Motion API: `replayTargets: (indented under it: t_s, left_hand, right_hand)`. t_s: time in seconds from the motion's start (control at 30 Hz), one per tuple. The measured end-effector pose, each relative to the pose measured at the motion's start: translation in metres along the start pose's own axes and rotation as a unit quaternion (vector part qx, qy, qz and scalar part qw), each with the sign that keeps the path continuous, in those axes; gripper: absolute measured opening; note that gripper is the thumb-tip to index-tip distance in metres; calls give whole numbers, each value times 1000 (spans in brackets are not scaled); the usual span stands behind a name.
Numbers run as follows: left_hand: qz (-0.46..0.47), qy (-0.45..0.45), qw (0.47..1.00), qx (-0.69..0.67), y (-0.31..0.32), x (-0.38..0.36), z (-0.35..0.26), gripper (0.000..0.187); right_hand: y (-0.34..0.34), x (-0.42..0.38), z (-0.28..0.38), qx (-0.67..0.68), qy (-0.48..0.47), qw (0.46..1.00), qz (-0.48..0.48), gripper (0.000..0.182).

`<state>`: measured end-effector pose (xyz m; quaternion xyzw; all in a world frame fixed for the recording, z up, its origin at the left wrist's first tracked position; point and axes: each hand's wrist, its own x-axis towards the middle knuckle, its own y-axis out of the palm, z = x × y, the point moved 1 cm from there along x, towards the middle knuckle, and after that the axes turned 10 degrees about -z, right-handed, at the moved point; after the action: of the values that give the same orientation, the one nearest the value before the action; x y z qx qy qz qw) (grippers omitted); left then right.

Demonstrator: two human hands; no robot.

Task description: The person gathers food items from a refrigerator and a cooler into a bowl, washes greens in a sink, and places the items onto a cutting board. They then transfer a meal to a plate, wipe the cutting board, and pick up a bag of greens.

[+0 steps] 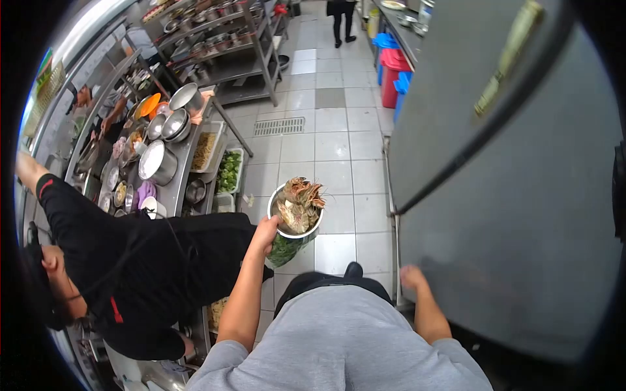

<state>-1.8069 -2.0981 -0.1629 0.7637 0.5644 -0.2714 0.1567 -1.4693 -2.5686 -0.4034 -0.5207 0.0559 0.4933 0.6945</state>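
My left hand (266, 234) grips the rim of a round white-rimmed bowl (272, 207) and carries it above the floor. Inside lie large prawns (301, 207) with orange-brown heads and long feelers. Below the bowl is a dark green leafy bundle (287, 249); how it is held is hidden. Low at my right side, my right hand (411, 277) is near the lower door of a steel refrigerator (495, 228). Its fingers look curled in, with nothing visible in them.
At left, a co-worker in black (182, 254) stands close beside a steel worktable (186, 159) with pots and bowls. Another person (342, 23) is far down the tiled aisle (332, 146). Red (393, 75) and blue bins (403, 88) line the right side. A floor drain (279, 126) lies ahead.
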Motion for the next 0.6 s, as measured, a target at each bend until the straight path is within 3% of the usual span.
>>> replayTargets:
  t_s: [0.03,0.07,0.1,0.17,0.23,0.27,0.33,0.4,0.43,0.5,0.53,0.57,0.6]
  left_hand:
    - [-20,14,1000,6,0,22,-13,35]
    - [-26,-8,1000,14,-3,87,15,34]
    - [-34,-7,999,7,10,100,2,34]
    - [-18,-26,998,-50,24,137,-48,34]
    - [-61,40,997,-11,53,211,-42,36]
    - [-45,14,999,28,62,243,-53,35]
    - [-79,25,995,64,96,260,-123,36]
    - [-14,16,998,57,117,346,-130,36]
    - [9,5,999,46,132,387,-139,36]
    - [22,13,999,47,164,441,-185,37]
    - [46,2,998,45,179,461,-217,37]
    - [68,-6,997,44,195,483,-251,36]
    - [84,12,995,54,210,505,-285,35]
  right_hand:
    - [-56,47,71,217,101,967,-92,12]
    - [-102,101,110,232,79,962,-122,10]
    - [-146,157,143,275,29,953,-126,13]
    - [-230,204,283,303,34,938,-166,24]
    - [-279,272,338,336,-20,928,-161,28]
    - [-291,305,361,367,-49,918,-145,32]
    - [-295,353,389,397,-78,906,-126,31]
    - [-281,398,377,353,-82,928,-87,19]
    - [-270,420,359,346,-49,932,-99,11]
    - [-255,450,300,333,36,942,-20,11]
    - [-241,466,257,336,120,934,-13,15]
    - [-250,453,246,393,165,904,-14,18]
    - [-244,458,192,455,206,866,-22,18]
